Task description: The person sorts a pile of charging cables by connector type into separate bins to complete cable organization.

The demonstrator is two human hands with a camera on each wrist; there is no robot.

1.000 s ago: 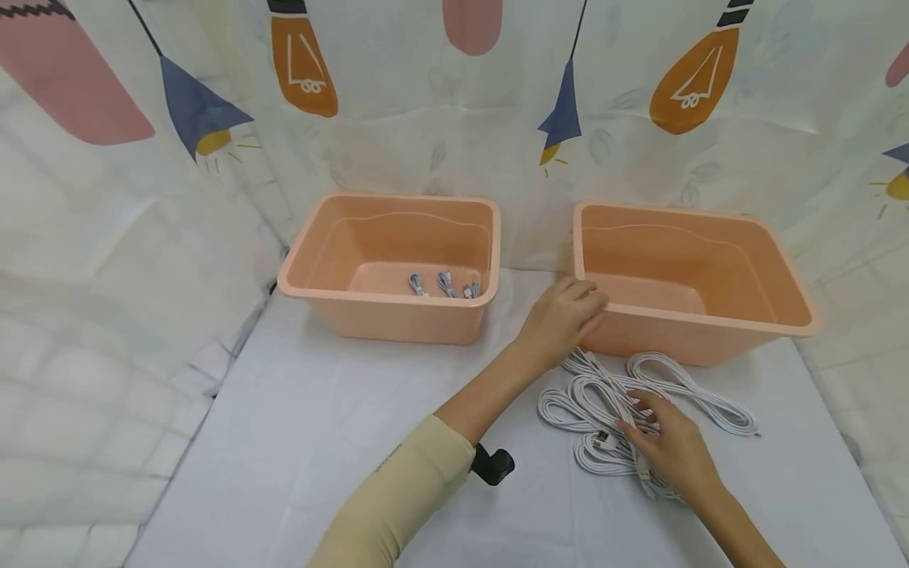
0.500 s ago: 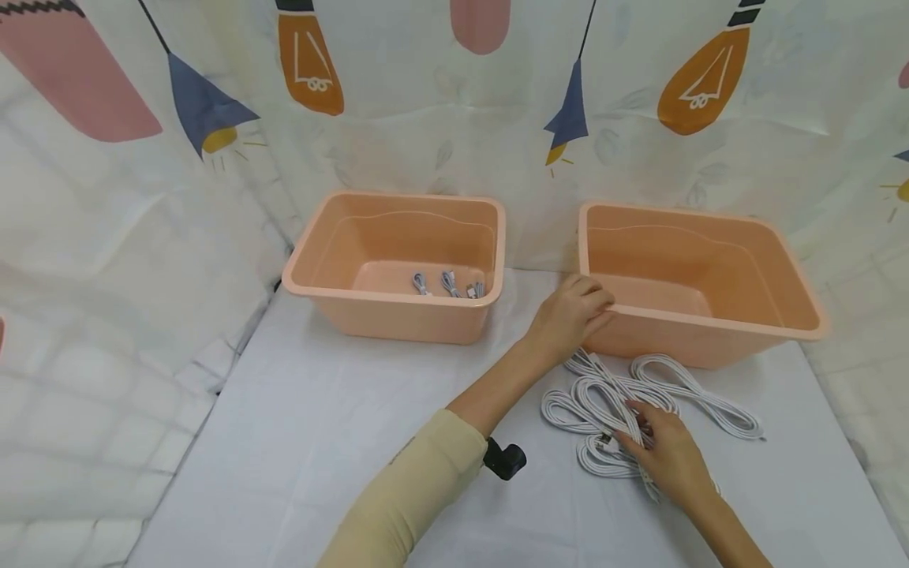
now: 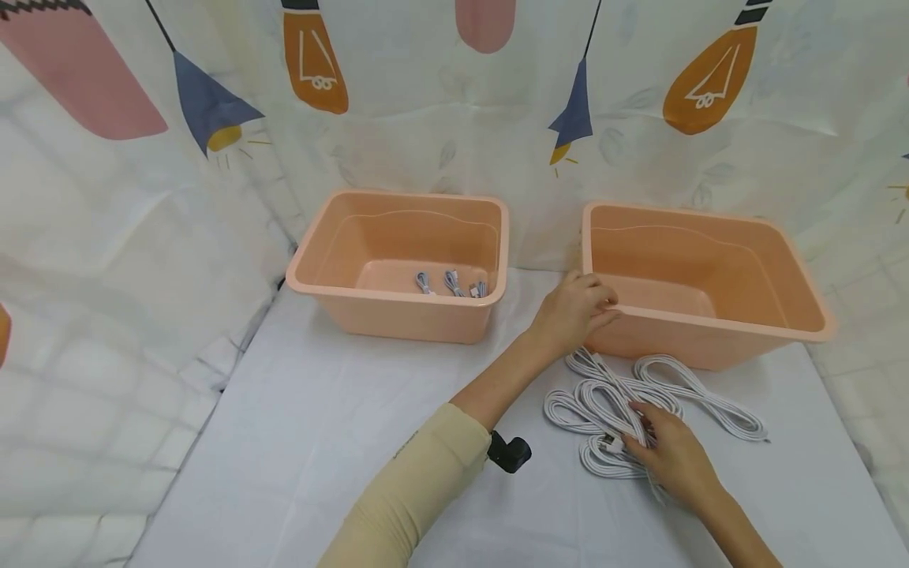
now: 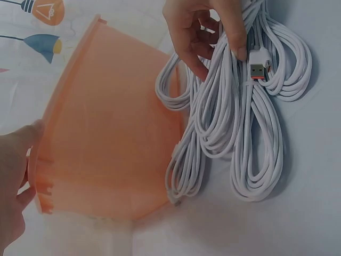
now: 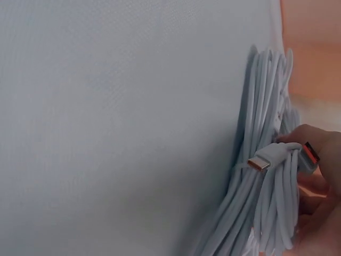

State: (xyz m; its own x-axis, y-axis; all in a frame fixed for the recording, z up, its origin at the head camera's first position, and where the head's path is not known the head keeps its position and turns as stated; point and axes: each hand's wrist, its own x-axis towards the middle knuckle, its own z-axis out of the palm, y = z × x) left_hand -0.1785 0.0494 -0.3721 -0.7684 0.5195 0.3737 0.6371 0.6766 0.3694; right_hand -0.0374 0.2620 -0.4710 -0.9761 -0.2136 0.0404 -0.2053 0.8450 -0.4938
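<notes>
The left hand (image 3: 574, 310) grips the rim of the right tub (image 3: 660, 338) at its near left corner, thumb over the top and fingers curled beneath. The right hand (image 3: 671, 454) is partly closed, thumb and fingers pinching a looped bundle of white cable (image 4: 216, 117) in front of that tub. The held bundle is one of several; the other white cables (image 3: 568, 414) lie around it in a loose, overlapping heap on the desk (image 3: 284, 473). One more coil (image 3: 731, 418) stretches out to the right of the heap, running toward the near right of the desk, its far end close to the tub's front wall.

In the left wrist view a USB plug (image 4: 258, 70) with a reddish edge shows just beside the right hand's thumb. The right wrist view shows a small flat plug (image 5: 259, 163) poking out from the cables near the fingers, its metal end pointing away from the hand.

The left tub (image 3: 398, 317), the same peach colour, stands apart from the right one and holds three small grey cables (image 3: 452, 282) on its floor, near the front right. A beige sleeve (image 3: 412, 481) covers the left forearm, and a black object (image 3: 510, 454) sticks out beside its cuff. Behind the tubs hangs a pale curtain (image 3: 461, 126) printed with bulbs and lamps.
</notes>
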